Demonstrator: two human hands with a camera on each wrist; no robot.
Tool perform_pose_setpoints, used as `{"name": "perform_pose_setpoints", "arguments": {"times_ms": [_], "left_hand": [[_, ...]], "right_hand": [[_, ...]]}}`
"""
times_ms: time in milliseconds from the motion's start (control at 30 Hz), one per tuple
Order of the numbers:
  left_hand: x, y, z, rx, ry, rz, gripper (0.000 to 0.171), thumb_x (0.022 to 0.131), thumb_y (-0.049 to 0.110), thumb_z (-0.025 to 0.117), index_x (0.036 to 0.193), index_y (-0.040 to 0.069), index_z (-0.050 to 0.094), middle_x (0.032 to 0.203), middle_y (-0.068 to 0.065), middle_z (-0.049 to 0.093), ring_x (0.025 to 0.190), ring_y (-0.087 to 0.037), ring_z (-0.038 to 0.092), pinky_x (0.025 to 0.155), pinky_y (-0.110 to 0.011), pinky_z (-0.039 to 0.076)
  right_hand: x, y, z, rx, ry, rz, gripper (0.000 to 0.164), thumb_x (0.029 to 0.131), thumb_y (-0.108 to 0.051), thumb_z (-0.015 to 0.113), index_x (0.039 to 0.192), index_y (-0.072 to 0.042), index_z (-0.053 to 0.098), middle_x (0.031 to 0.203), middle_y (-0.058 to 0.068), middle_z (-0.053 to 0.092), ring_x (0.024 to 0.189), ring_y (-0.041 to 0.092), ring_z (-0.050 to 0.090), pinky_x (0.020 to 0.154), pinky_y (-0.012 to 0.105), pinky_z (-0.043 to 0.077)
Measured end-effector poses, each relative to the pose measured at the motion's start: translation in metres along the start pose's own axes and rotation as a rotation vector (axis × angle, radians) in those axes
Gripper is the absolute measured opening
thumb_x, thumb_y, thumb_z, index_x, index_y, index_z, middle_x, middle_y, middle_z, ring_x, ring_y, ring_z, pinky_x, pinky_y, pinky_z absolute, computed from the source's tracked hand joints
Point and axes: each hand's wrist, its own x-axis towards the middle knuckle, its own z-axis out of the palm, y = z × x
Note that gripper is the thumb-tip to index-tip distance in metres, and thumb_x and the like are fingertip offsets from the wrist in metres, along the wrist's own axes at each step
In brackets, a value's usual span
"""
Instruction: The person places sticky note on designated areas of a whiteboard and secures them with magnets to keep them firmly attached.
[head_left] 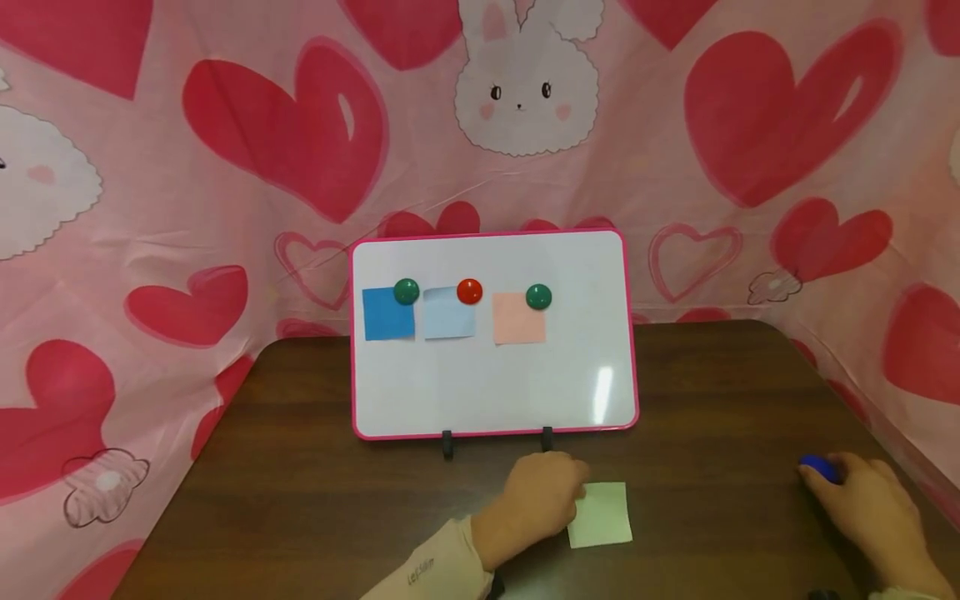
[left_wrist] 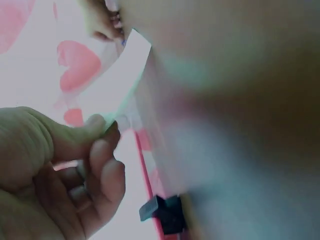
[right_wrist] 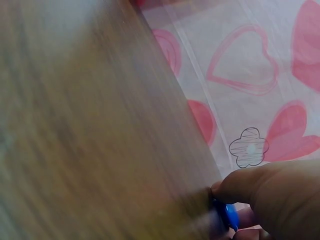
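Observation:
Between thumb and fingers my left hand (head_left: 543,493) pinches the left edge of a pale green sticky note (head_left: 602,517), in front of the whiteboard. The left wrist view shows the green note (left_wrist: 120,75) reaching out from the fingertips, slightly bent. Far to the right, my right hand (head_left: 870,508) grips a round blue magnet (head_left: 820,467) close over the table. In the right wrist view the blue magnet (right_wrist: 230,216) shows between thumb and fingers, partly hidden by them.
A pink-framed whiteboard (head_left: 487,387) stands on black feet (head_left: 447,444). It bears a blue note (head_left: 386,318), a light blue note (head_left: 447,318) and a pink note (head_left: 517,322), each under a round magnet. Heart-patterned cloth (head_left: 285,125) surrounds the brown table (head_left: 300,492).

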Motion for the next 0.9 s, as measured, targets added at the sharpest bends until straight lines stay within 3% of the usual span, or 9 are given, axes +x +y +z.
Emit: {"name": "perform_pose_setpoints", "arguments": {"times_ms": [167,300,533,700,800,900], "left_hand": [[0.005,-0.014,-0.01,-0.121,0.016,0.067,0.005,0.094,0.014,0.069,0.093,0.017,0.071,0.084,0.008,0.064,0.08,-0.006,0.062,0.064,-0.021,0.049],[0.007,-0.024,-0.014,-0.161,0.029,0.07,0.024,0.093,0.005,0.064,0.111,0.019,0.073,0.097,0.005,0.066,0.083,-0.005,0.06,0.065,-0.019,0.048],[0.017,-0.038,-0.023,-0.275,0.051,0.062,0.036,0.095,0.002,0.058,0.122,0.022,0.073,0.092,0.002,0.06,0.077,-0.007,0.054,0.068,-0.017,0.045],[0.026,-0.045,-0.03,-0.394,0.085,-0.048,0.032,0.098,0.006,0.062,0.127,0.017,0.069,0.1,0.001,0.064,0.087,-0.012,0.055,0.081,-0.024,0.048],[0.032,-0.047,-0.032,-0.467,0.154,-0.138,0.021,0.098,0.008,0.065,0.118,0.012,0.07,0.103,0.001,0.067,0.09,-0.014,0.057,0.085,-0.029,0.05],[0.037,-0.05,-0.033,-0.502,0.22,-0.179,0.01,0.097,0.01,0.066,0.106,0.012,0.071,0.095,0.003,0.065,0.086,-0.014,0.055,0.082,-0.03,0.05]], "right_hand": [[0.0,0.0,-0.001,-0.003,-0.007,0.002,0.066,0.101,-0.045,0.055,0.123,0.017,0.046,0.114,0.046,0.041,0.103,0.065,0.043,0.077,0.072,0.039],[0.001,-0.001,-0.001,-0.002,-0.009,0.007,0.067,0.101,-0.045,0.055,0.124,0.017,0.046,0.115,0.046,0.041,0.103,0.065,0.044,0.078,0.073,0.039],[0.001,-0.001,-0.001,0.006,-0.015,0.004,0.067,0.102,-0.046,0.054,0.124,0.017,0.046,0.115,0.046,0.04,0.102,0.066,0.044,0.077,0.073,0.039],[0.002,-0.001,-0.002,0.01,-0.026,-0.004,0.068,0.102,-0.046,0.053,0.124,0.017,0.046,0.115,0.045,0.04,0.102,0.065,0.044,0.078,0.072,0.04],[0.003,-0.001,-0.002,0.009,-0.016,-0.007,0.067,0.102,-0.046,0.055,0.122,0.018,0.047,0.114,0.045,0.042,0.101,0.064,0.046,0.077,0.072,0.04],[0.003,0.001,-0.001,0.007,0.007,-0.012,0.066,0.101,-0.046,0.056,0.12,0.017,0.049,0.112,0.044,0.045,0.1,0.064,0.047,0.075,0.072,0.04]]}}
